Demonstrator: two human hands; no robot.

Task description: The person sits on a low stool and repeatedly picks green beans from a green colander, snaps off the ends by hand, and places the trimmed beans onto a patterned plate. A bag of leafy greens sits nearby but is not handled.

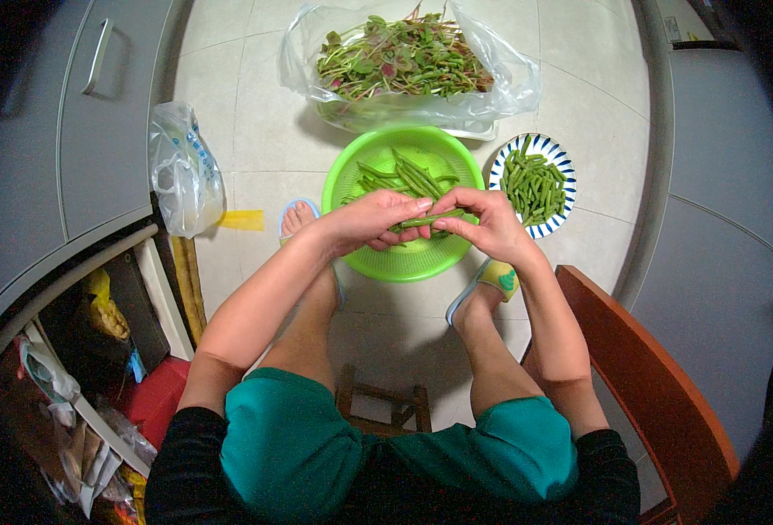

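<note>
Over a bright green plastic colander point(347, 147) on the floor, my two hands share one green bean point(434, 220). My left hand point(381, 220) pinches its left part between thumb and fingers. At its right part, the thumb and fingertips of my right hand point(482, 220) close on the bean. Longer whole green beans point(419, 174) lie in the colander just beyond my fingers; some are hidden by my hands. To the right stands a plate with a blue-striped rim point(568, 172), heaped with short cut or snapped bean pieces point(536, 187).
Past the colander lies an open clear plastic bag point(518, 79) of leafy red-green stems point(399, 62). A knotted plastic bag point(186, 177) rests by the left cabinet point(107, 131). A wooden chair point(649, 354) stands at right, near grey cabinets point(721, 262). Slippered feet flank the colander.
</note>
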